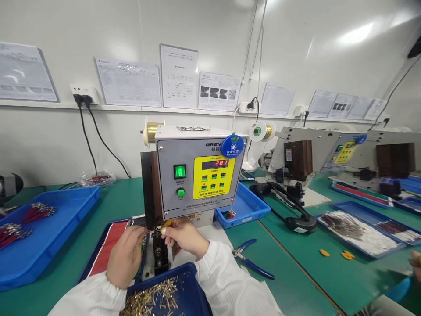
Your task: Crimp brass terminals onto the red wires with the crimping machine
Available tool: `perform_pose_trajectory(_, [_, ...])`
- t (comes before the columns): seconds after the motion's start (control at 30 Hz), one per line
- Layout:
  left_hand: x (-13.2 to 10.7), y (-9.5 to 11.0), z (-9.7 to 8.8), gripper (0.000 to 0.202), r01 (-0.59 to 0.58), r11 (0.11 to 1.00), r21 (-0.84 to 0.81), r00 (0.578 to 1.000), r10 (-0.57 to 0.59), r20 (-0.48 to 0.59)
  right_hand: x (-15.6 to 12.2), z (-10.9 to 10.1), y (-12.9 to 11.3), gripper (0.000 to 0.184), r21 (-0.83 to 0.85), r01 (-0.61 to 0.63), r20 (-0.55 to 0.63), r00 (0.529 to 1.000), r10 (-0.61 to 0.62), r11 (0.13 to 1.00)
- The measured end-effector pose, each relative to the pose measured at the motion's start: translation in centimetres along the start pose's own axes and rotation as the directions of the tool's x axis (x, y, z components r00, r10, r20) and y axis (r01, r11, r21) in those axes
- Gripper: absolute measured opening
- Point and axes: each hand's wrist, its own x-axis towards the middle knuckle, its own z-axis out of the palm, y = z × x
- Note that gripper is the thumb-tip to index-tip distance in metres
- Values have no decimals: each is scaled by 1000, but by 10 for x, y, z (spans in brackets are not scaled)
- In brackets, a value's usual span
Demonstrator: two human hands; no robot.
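My left hand point(124, 255) is curled, its fingertips pinched at the dark working head point(151, 206) of a grey bench machine point(197, 175); what it pinches is too small to name. My right hand point(182, 237) is also pinched, thumb in a yellow finger cot, holding a small part I cannot make out at the same spot. Both wrists wear white sleeves. Below my hands a blue tray point(194, 294) holds several small brass terminals point(154, 298). The machine's yellow panel shows a red counter point(215, 163).
A large blue tray point(49, 232) with red wire bundles sits at left. A small blue tray point(245, 206) stands right of the machine, blue-handled pliers point(251, 259) lie near it. Similar machines point(305, 158) and trays of wires point(358, 228) fill the right bench. Another person's hand point(415, 263) shows at far right.
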Motion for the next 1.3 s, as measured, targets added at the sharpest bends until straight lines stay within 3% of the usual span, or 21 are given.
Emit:
perform_pose_trajectory(0.73, [-2,1,0,19,-15,999,-36,1000,15,7,-3,-2,-3,29,-20,19,20,1000,-18,1000])
perform_pose_trajectory(1.0, [-1,11,-4,19,30,999,-40,998,-27,54,-9,1,-9,26,3,39,34,999,-39,999])
perform_pose_trajectory(1.3, [-1,16,-7,17,40,998,-50,999,-39,22,-10,0,-6,28,-32,24,53,998,-22,999])
